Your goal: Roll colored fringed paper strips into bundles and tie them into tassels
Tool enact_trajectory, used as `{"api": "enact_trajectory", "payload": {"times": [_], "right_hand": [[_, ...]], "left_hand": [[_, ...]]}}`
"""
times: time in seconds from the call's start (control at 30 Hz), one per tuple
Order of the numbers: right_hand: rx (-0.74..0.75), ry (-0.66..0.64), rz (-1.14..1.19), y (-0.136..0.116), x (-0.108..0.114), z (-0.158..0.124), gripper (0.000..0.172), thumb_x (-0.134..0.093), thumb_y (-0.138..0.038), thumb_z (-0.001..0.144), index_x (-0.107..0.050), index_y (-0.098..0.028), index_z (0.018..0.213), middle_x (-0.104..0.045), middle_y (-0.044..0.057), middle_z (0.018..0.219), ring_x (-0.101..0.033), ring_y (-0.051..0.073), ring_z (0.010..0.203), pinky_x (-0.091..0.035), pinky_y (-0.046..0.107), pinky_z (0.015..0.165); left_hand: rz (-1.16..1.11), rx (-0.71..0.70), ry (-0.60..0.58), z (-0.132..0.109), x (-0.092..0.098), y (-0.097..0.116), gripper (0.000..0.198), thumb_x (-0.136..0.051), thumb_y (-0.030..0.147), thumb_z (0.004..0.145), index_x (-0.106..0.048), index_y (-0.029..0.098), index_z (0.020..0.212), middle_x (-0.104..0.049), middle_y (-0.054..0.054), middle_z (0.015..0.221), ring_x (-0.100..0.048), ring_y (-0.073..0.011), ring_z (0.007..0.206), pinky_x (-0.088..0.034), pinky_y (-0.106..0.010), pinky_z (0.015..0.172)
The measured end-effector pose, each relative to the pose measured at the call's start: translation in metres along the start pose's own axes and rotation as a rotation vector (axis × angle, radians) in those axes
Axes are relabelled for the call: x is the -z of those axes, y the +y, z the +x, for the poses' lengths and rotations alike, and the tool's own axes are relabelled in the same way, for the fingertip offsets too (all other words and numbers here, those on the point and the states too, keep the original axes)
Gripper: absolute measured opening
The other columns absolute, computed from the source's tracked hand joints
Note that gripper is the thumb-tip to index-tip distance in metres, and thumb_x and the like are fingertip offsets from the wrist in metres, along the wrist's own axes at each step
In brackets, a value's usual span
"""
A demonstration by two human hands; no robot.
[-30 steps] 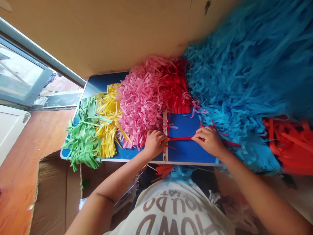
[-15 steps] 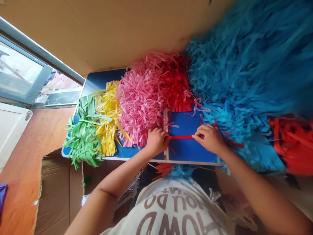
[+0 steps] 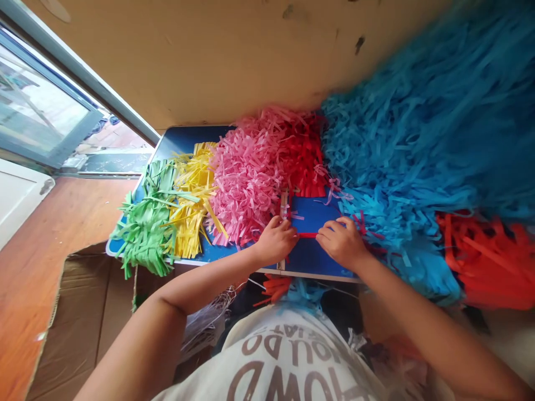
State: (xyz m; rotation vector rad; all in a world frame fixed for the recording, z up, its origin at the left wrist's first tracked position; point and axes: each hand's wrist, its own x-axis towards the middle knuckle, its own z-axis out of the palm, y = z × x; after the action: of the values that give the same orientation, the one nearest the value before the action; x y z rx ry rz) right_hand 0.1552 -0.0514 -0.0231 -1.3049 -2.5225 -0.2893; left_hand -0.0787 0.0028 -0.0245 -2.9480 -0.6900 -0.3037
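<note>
Both my hands rest on a blue table [image 3: 311, 259] with a red paper strip [image 3: 307, 235] pinched between them. My left hand [image 3: 276, 240] is closed on the strip's left end, beside the pile of pink paper strips [image 3: 246, 184]. My right hand [image 3: 340, 243] is closed on its right end, at the edge of a big heap of light blue strips [image 3: 409, 161]. Only a short piece of red shows between the two hands. A pile of red fringed strips [image 3: 303, 159] lies just beyond them.
Yellow strips [image 3: 192, 197] and green strips [image 3: 146, 223] lie at the table's left end. Orange-red strips [image 3: 485, 256] are heaped at the right. An open cardboard box [image 3: 83, 323] stands on the wooden floor at lower left. A tan wall rises behind the table, a glass door at far left.
My hands have come closer together along the red strip, so less of it shows between them. The camera view has shifted slightly.
</note>
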Motion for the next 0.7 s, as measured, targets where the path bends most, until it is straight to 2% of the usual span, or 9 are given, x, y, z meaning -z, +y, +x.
{"api": "enact_trajectory", "payload": {"times": [0.13, 0.27, 0.37, 0.43, 0.57, 0.7], "right_hand": [[-0.049, 0.033, 0.040, 0.005, -0.006, 0.003, 0.021, -0.055, -0.017, 0.093, -0.065, -0.020, 0.074, -0.069, 0.001, 0.077, -0.053, 0.016, 0.085, -0.026, 0.039, 0.089], [-0.125, 0.069, 0.121, 0.005, -0.005, 0.005, 0.016, -0.060, -0.018, 0.090, -0.065, -0.020, 0.075, -0.070, 0.000, 0.079, -0.055, 0.016, 0.085, -0.026, 0.039, 0.089], [-0.148, 0.079, 0.110, -0.004, -0.004, 0.009, 0.007, -0.062, -0.022, 0.090, -0.067, -0.021, 0.085, -0.073, 0.001, 0.092, -0.056, 0.018, 0.091, -0.026, 0.040, 0.091], [-0.135, 0.088, 0.063, -0.013, -0.005, 0.011, 0.009, -0.060, -0.021, 0.092, -0.067, -0.020, 0.086, -0.073, 0.002, 0.092, -0.056, 0.018, 0.091, -0.026, 0.040, 0.090], [-0.103, 0.095, 0.030, -0.018, -0.009, 0.005, 0.023, -0.052, -0.014, 0.096, -0.066, -0.019, 0.079, -0.070, 0.001, 0.077, -0.055, 0.016, 0.080, -0.027, 0.037, 0.084], [-0.100, 0.082, 0.101, -0.005, -0.009, -0.015, 0.020, -0.052, -0.014, 0.096, -0.070, -0.021, 0.090, -0.074, 0.001, 0.088, -0.058, 0.015, 0.085, -0.028, 0.037, 0.084]], "left_hand": [[0.048, 0.086, 0.094, 0.004, -0.005, 0.011, 0.021, -0.052, 0.028, 0.095, -0.067, 0.020, 0.082, -0.064, -0.004, 0.084, -0.053, -0.0213, 0.091, -0.032, -0.044, 0.095], [0.053, 0.103, 0.109, 0.007, -0.013, 0.013, 0.020, -0.050, 0.024, 0.097, -0.068, 0.024, 0.090, -0.065, -0.001, 0.084, -0.053, -0.0192, 0.091, -0.030, -0.043, 0.096], [0.040, 0.113, 0.134, 0.007, -0.019, 0.013, 0.022, -0.048, 0.024, 0.098, -0.069, 0.024, 0.089, -0.065, -0.001, 0.083, -0.053, -0.0181, 0.090, -0.030, -0.044, 0.097], [0.020, 0.119, 0.142, 0.006, -0.020, 0.013, 0.022, -0.048, 0.024, 0.098, -0.070, 0.024, 0.091, -0.066, -0.002, 0.083, -0.054, -0.0177, 0.089, -0.030, -0.044, 0.097], [-0.019, 0.088, 0.109, -0.003, -0.018, 0.011, 0.024, -0.047, 0.024, 0.099, -0.071, 0.023, 0.096, -0.068, -0.003, 0.085, -0.055, -0.0175, 0.089, -0.032, -0.041, 0.092], [-0.099, 0.062, 0.086, -0.017, -0.020, 0.002, 0.025, -0.046, 0.024, 0.100, -0.071, 0.023, 0.108, -0.069, -0.004, 0.096, -0.055, -0.0185, 0.094, -0.035, -0.038, 0.087]]}}
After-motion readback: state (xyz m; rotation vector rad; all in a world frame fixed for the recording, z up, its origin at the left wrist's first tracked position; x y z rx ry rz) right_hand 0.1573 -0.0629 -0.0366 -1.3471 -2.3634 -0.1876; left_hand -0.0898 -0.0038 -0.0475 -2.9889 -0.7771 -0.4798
